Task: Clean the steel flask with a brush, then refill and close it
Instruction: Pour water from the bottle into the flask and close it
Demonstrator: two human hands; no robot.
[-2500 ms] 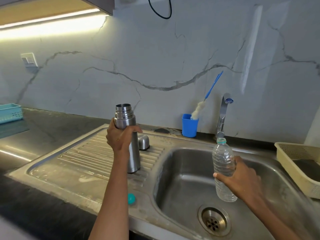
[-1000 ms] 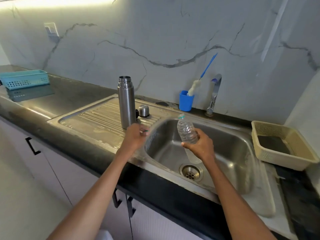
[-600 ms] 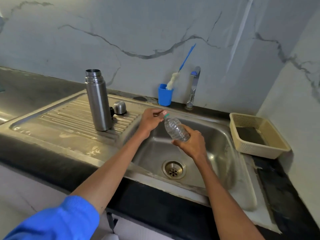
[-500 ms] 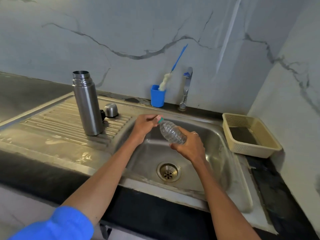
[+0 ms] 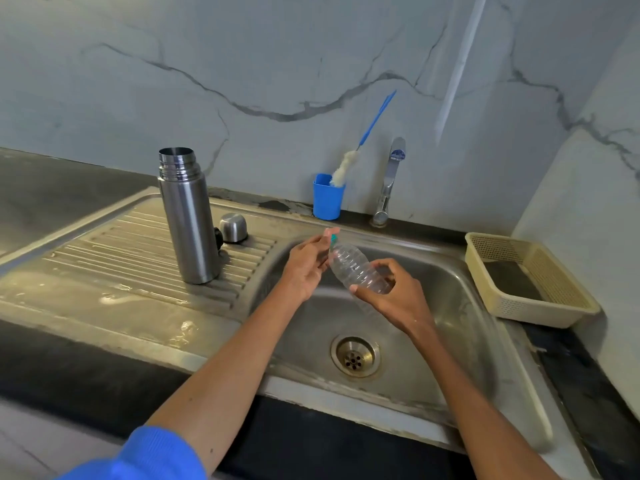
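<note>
- One tall open-mouthed steel flask (image 5: 188, 216) stands upright on the sink's ribbed drainboard (image 5: 114, 251), its one domed steel cap (image 5: 234, 227) just beside it.
- One white-bristled, blue-handled brush (image 5: 360, 147) leans in one blue plastic cup (image 5: 327, 196).
- One clear ribbed plastic bottle (image 5: 356, 268), tilted over the basin: right hand (image 5: 398, 296) grip curled round its body; left hand (image 5: 306, 266) fingers seemingly pinch its teal cap (image 5: 333, 239).

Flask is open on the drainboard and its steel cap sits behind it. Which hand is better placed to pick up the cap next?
Left. The left hand is at the bottle neck, on the drainboard side nearest the steel cap and flask. The right hand grips the bottle's body, farther away.
</note>
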